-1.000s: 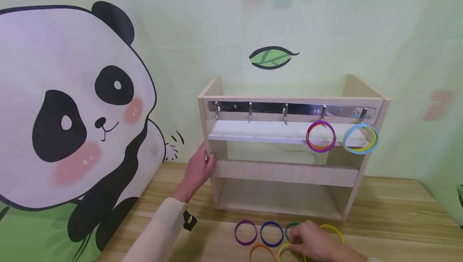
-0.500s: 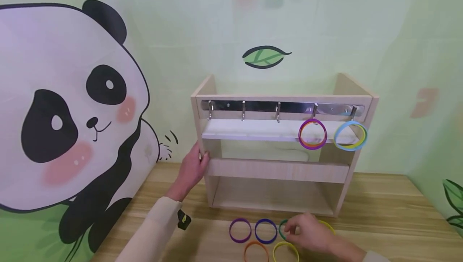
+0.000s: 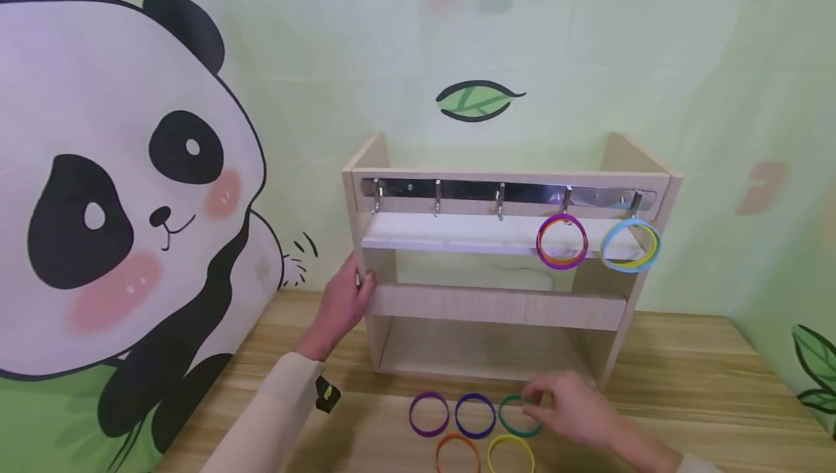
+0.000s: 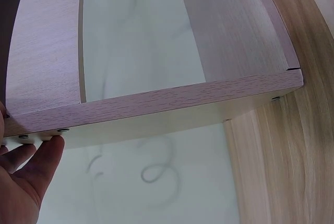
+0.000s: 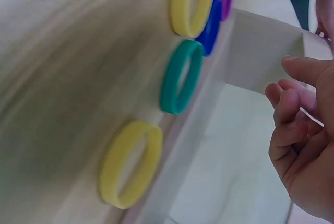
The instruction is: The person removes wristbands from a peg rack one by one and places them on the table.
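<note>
My left hand grips the left side panel of a wooden shelf; in the left wrist view its fingers lie against the panel's outer face. My right hand hovers with loosely bent fingers, holding nothing, by a green wristband on the table. Beside that band lie a blue one and a purple one. Nearer are an orange wristband and a yellow wristband. Another yellow wristband shows in the right wrist view; my right hand hides it from the head camera.
A metal hook rail runs along the shelf's top front. Purple and orange bands hang from its fourth hook, light blue and yellow bands from the rightmost. A panda backdrop stands behind the wooden table.
My right hand has drawn up and right from the green wristband, uncovering more of it. The far yellow wristband is now hidden behind that hand. My left hand stays on the shelf.
</note>
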### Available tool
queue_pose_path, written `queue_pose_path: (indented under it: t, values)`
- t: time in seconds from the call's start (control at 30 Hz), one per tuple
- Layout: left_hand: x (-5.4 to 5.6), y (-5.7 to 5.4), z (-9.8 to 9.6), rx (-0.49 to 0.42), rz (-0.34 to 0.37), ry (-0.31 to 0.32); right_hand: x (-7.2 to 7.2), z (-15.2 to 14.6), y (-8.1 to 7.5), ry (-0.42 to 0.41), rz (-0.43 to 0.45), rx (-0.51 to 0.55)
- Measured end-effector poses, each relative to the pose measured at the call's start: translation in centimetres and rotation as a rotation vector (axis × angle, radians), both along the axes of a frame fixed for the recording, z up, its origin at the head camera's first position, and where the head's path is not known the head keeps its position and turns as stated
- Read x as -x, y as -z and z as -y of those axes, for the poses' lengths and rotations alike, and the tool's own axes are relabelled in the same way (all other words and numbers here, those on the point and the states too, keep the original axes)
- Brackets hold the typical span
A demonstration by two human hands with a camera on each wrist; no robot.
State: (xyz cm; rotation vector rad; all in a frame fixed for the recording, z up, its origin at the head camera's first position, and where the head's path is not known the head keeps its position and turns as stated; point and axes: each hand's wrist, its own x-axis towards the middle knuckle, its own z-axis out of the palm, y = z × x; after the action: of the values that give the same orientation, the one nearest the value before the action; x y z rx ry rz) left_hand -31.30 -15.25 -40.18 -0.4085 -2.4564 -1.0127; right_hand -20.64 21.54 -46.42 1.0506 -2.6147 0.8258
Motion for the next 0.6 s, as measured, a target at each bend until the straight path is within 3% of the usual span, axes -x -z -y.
queue_pose_path:
  t: [0.2,0.43,0.6]
  values:
    - [0.0,0.2,0.0,0.003,0.009,-0.005,0.0,-0.5,-2.7,0.103,-0.148,0.019]
    - [0.0,0.2,0.0,0.014,0.020,-0.003,0.6,-1.3,-6.5,0.215,-0.363,0.115]
    - [0.1,0.0,0.0,0.011,0.005,-0.012,1.6,-2.1,-9.4,0.215,-0.529,0.198]
